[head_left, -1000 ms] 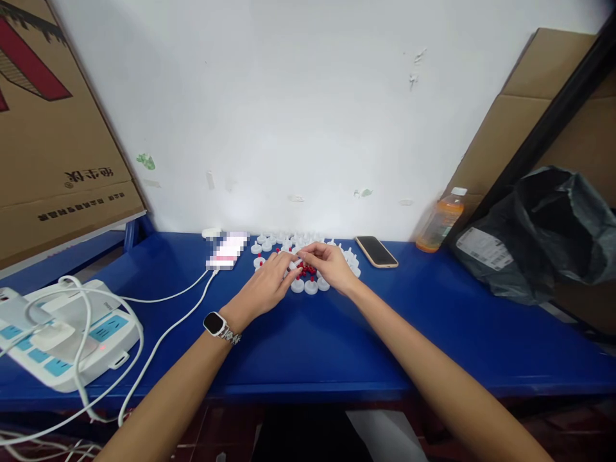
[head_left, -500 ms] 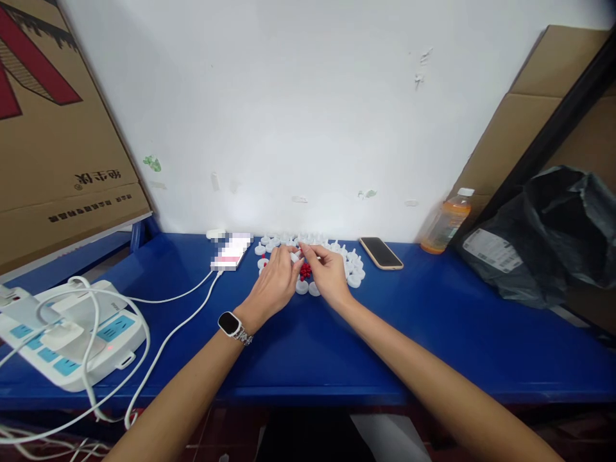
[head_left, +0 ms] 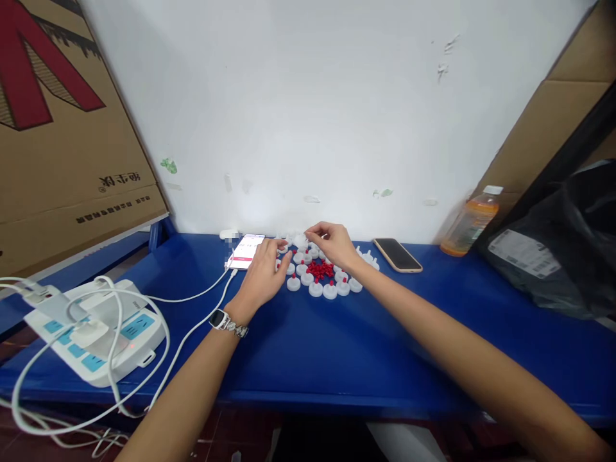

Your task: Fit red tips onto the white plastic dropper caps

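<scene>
**Hands over white caps near the back wall**

Left hand lay loosely curled, empty, touching white caps. Right hand pinched something tiny, unclear what. Red pieces sat among caps. Blue table was bare toward its front edge; phone lay just right

Blue table: caps, phones.

both hands, left hand and right hand, over white caps and red beads on a blue table
</scene>
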Demonstrator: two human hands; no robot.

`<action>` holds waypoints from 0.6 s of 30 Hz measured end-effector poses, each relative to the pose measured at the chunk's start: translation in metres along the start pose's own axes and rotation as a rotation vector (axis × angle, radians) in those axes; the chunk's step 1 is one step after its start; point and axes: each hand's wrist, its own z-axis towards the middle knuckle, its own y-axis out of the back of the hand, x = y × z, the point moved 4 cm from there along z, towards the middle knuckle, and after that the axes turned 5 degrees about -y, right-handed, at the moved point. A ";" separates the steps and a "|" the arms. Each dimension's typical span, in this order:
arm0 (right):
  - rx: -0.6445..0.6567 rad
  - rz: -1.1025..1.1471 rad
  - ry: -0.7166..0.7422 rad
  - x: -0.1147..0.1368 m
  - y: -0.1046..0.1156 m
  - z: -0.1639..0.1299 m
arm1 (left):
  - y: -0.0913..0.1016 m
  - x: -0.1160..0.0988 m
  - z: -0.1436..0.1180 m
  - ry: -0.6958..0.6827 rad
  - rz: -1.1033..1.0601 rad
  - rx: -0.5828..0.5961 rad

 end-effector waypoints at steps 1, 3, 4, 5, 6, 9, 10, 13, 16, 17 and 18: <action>0.025 -0.076 0.012 -0.003 -0.005 0.008 | 0.003 0.006 0.000 0.006 0.032 -0.008; 0.116 -0.202 0.034 -0.009 -0.020 0.020 | 0.006 0.014 0.000 0.030 0.079 0.004; 0.164 -0.251 0.047 -0.011 -0.028 0.024 | 0.006 0.017 -0.001 0.046 0.092 0.022; 0.203 -0.293 0.063 -0.013 -0.036 0.028 | 0.006 0.019 -0.001 0.060 0.097 0.048; 0.231 -0.329 0.082 -0.013 -0.043 0.031 | 0.005 0.021 -0.002 0.074 0.098 0.076; 0.268 -0.408 0.135 -0.010 -0.056 0.037 | 0.001 0.022 -0.004 0.095 0.100 0.151; 0.259 -0.419 0.148 -0.008 -0.057 0.038 | 0.000 0.022 -0.005 0.094 0.107 0.159; 0.178 -0.379 0.149 0.001 -0.049 0.036 | 0.000 0.020 -0.005 0.086 0.131 0.156; 0.193 -0.329 0.118 0.003 -0.038 0.029 | 0.001 0.019 -0.004 0.096 0.152 0.157; 0.226 -0.332 0.112 0.003 -0.036 0.026 | 0.001 0.019 -0.004 0.101 0.158 0.160; 0.261 -0.345 0.113 0.001 -0.035 0.024 | 0.002 0.019 -0.004 0.107 0.166 0.160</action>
